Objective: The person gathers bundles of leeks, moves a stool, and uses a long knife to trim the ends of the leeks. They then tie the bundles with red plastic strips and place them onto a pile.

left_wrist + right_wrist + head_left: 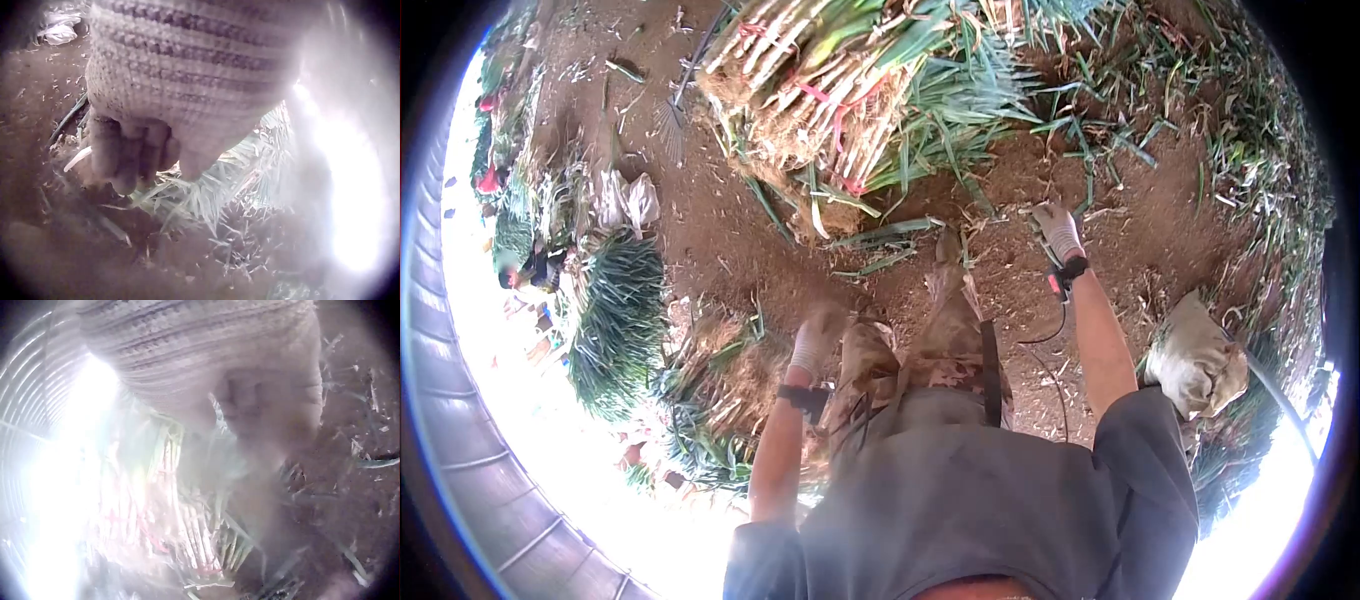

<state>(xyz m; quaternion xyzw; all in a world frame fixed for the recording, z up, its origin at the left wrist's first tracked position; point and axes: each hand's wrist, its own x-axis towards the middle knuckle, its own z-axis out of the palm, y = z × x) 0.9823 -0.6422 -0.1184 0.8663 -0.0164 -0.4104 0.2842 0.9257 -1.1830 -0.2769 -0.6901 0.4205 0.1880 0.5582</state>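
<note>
Gloved in striped knit, my left hand is blurred beside the left knee, above soil and a heap of green-onion-like stalks. Its fingers hang loosely bent in the left wrist view, with no object seen in them. My right hand, gloved too, is low over the ground right of the feet. Its fingers are curled, and a thin greenish leaf strip shows along them; its grip is partly hidden. Ahead lies a big pile of long-leaved stalks, tied in bundles with red bands.
Leaf scraps litter the brown soil. A pale sack stands at right, near a thin cable. More green bundles and a white bag lie at left; another person is farther off.
</note>
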